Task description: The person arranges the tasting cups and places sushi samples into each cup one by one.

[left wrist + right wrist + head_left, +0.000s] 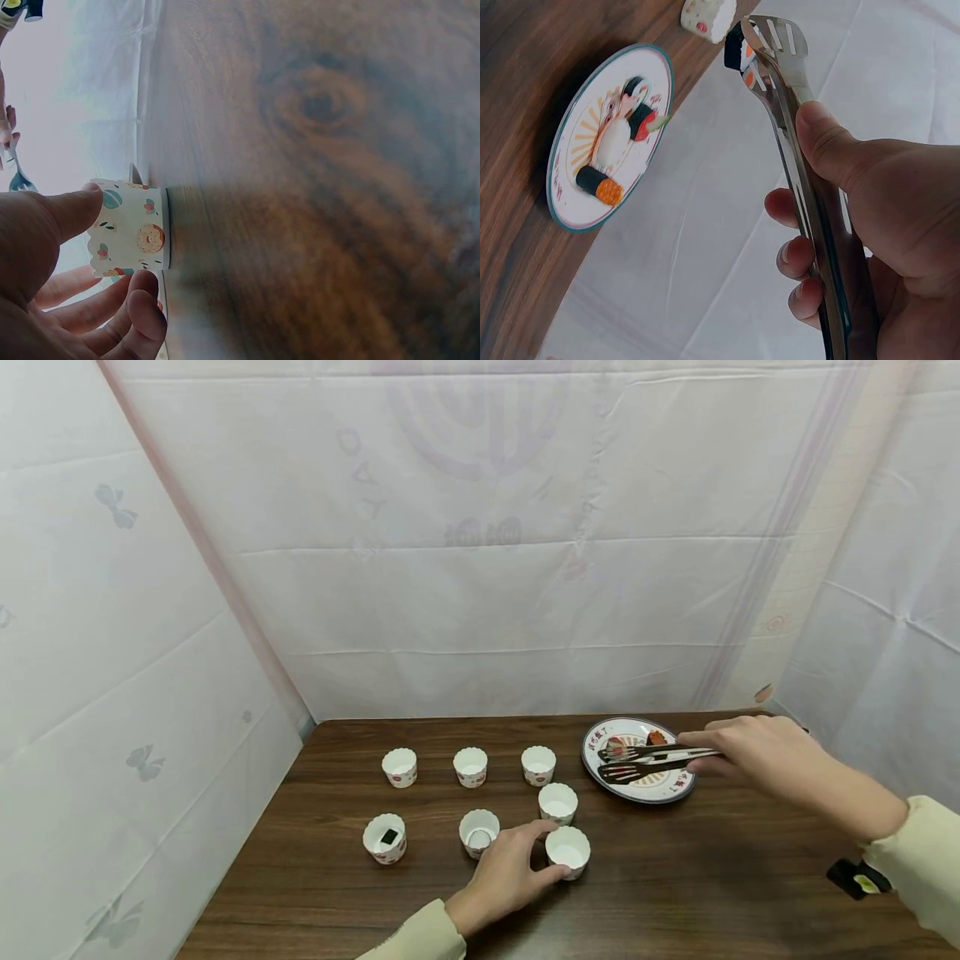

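Note:
My left hand (510, 870) pinches a white paper baking cup (567, 853) by its side, thumb and fingers around it. In the left wrist view, that cup shows a donut-and-leaf print, and it stands upright on the table. My right hand (787, 762) grips metal serving tongs (832, 247) above a round plate (592, 742). Between the slotted tips of the tongs sits a sushi roll piece (735, 51) wrapped in black. On the plate lie several sushi pieces, including one with orange topping (609, 192) and a pale one (613, 142).
Several other paper cups stand left of the plate, such as one at back left (400, 768) and one near the held cup (558, 803). A front-left cup (386, 852) contains a dark piece (389, 837). White cloth (450, 610) hangs behind the brown wooden table (330, 902).

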A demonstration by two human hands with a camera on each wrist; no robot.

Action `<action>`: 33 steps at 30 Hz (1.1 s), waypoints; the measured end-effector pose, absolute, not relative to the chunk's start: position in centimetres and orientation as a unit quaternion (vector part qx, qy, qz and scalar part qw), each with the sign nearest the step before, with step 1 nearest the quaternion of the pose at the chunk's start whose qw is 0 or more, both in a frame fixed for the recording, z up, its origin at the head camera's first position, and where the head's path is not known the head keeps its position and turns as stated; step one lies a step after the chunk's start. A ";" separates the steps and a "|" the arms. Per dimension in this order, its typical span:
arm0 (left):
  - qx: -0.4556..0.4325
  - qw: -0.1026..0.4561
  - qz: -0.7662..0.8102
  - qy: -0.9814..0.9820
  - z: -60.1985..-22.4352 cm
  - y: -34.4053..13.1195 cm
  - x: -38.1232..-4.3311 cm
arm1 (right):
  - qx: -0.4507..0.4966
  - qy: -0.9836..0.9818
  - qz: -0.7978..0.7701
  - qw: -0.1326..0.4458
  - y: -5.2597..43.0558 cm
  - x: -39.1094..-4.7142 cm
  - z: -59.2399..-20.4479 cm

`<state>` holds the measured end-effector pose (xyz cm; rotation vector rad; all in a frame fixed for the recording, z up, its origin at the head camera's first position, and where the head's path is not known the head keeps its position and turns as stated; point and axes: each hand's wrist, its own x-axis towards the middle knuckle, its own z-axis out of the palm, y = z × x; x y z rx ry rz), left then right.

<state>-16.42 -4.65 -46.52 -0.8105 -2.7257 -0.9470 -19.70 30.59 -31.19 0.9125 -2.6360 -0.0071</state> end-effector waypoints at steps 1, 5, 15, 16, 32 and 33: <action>-0.269 0.072 -0.316 -0.907 -46.5 -4.6 -16.4 | 0.330 -0.926 -0.003 0.183 30.4 -19.6 -31.3; -0.267 0.071 -0.318 -0.907 -46.6 -4.6 -16.5 | 0.348 -0.917 -0.004 0.196 29.6 -19.1 -31.5; -0.272 0.068 -0.325 -0.903 -46.7 -4.6 -16.6 | 0.364 -0.912 -0.001 0.187 27.8 -17.9 -32.5; -0.272 0.069 -0.325 -0.903 -46.7 -4.6 -16.6 | 0.367 -0.911 -0.002 0.190 27.7 -17.8 -32.6; -0.272 0.066 -0.325 -0.903 -46.7 -4.7 -16.8 | 0.404 -0.897 0.018 0.178 25.9 -17.1 -34.9; -0.272 0.066 -0.326 -0.903 -46.7 -4.7 -16.8 | 0.404 -0.897 0.017 0.177 25.8 -17.1 -34.9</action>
